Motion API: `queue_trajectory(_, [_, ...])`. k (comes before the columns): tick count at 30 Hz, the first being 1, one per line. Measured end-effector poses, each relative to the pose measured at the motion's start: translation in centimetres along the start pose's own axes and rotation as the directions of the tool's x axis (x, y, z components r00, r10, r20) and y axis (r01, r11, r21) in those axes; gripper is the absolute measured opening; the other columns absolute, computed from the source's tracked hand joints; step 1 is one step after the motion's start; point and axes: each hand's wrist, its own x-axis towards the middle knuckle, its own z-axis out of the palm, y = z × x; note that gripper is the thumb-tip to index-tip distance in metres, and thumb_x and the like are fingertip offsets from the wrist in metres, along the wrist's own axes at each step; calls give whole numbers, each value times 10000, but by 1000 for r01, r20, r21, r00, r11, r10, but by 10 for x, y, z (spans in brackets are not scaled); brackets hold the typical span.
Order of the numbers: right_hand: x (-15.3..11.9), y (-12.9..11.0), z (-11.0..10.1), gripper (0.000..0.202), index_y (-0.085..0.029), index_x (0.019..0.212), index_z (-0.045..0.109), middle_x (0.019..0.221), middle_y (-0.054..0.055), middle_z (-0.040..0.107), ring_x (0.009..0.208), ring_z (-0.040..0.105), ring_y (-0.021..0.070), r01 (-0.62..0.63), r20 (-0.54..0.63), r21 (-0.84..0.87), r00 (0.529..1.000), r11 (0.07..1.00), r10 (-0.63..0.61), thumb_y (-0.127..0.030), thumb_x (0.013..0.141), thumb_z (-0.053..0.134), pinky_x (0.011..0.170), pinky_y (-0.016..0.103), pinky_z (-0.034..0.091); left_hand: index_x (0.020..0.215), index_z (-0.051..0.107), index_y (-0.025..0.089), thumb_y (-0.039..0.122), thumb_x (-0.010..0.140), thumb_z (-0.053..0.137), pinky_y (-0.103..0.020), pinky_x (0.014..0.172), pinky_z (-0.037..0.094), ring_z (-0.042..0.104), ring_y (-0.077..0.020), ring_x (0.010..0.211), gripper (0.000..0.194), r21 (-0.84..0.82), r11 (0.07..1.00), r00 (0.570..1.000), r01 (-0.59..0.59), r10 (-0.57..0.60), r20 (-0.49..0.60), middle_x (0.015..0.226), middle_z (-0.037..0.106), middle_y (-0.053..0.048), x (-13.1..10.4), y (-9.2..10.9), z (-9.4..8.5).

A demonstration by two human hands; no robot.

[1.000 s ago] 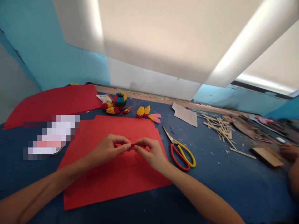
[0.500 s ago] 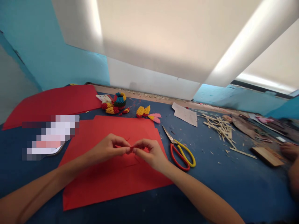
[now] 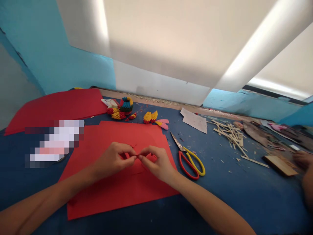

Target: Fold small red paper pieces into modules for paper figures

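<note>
Over the red paper sheets [image 3: 97, 199], my left hand [image 3: 117, 156] and my right hand [image 3: 156, 161] meet fingertip to fingertip. Both pinch a thin red strip [image 3: 137, 156], which looks like paper and is mostly covered by the fingers. Other narrow red slivers lie on the sheet around my hands, hard to tell from the paper beneath. Just right of my right hand, scissors [image 3: 187, 156] with one red and one yellow handle rest on the blue table with their blades parted.
Folded-paper pieces in red, yellow and blue [image 3: 119, 109] stand behind the sheets, near yellow-and-pink ones [image 3: 162, 123]. More red paper [image 3: 56, 104] lies at back left. Pale sticks [image 3: 231, 133], a wooden block [image 3: 280, 164] and another person's hand [image 3: 303, 159] are at the right.
My left hand has dipped slightly and its fingers have shifted on the red strip. My right hand stays nearly in place, still pinching. The camera view has moved very slightly.
</note>
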Motion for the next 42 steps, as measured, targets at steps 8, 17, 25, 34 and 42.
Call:
queue_trajectory(8, [0, 1, 7, 99, -210, 803, 675, 732, 17, 714, 676, 652, 138, 159, -123, -264, 973, 951, -197, -202, 813, 577, 646, 263, 438, 643, 650, 150, 252, 743, 537, -238, 601, 439, 602, -158, 662, 182, -10, 999, 979, 33, -35, -200, 671, 674, -29, -3, 3, 8])
queue_trajectory(17, [-1, 5, -2, 249, -231, 1068, 628, 1027, 61, 711, 935, 665, 155, 528, 117, -486, 829, 696, -548, -162, 914, 446, 740, 305, 441, 602, 635, 162, 298, 721, 554, -212, 541, 440, 569, -135, 582, 198, -260, 960, 973, 100, -149, -178, 589, 644, -5, -3, 3, 7])
queue_trajectory(25, [-2, 3, -4, 255, -194, 1105, 615, 1057, 85, 696, 945, 656, 167, 529, 163, -418, 844, 739, -512, -168, 890, 480, 783, 323, 449, 623, 669, 155, 352, 752, 534, -196, 490, 410, 546, -123, 525, 271, -214, 971, 987, 109, -132, -95, 553, 635, -11, -1, 0, -1])
queue_trajectory(34, [1, 1, -4, 86, -198, 892, 638, 810, 15, 705, 755, 671, 130, 68, 79, 76, 994, 995, -74, -206, 820, 592, 713, 242, 514, 746, 678, 168, 254, 823, 482, -204, 571, 403, 597, -133, 647, 227, 94, 994, 998, -62, 62, 4, 719, 685, -23, -2, -4, -3])
queue_trajectory(42, [-1, 6, 1, 140, -215, 876, 481, 803, 4, 656, 772, 650, 130, -38, -7, 143, 999, 989, 40, -198, 809, 603, 705, 257, 511, 800, 633, 178, 332, 870, 485, -221, 626, 406, 578, -136, 692, 225, 144, 982, 991, -125, 130, -27, 767, 652, -21, -2, -8, 4])
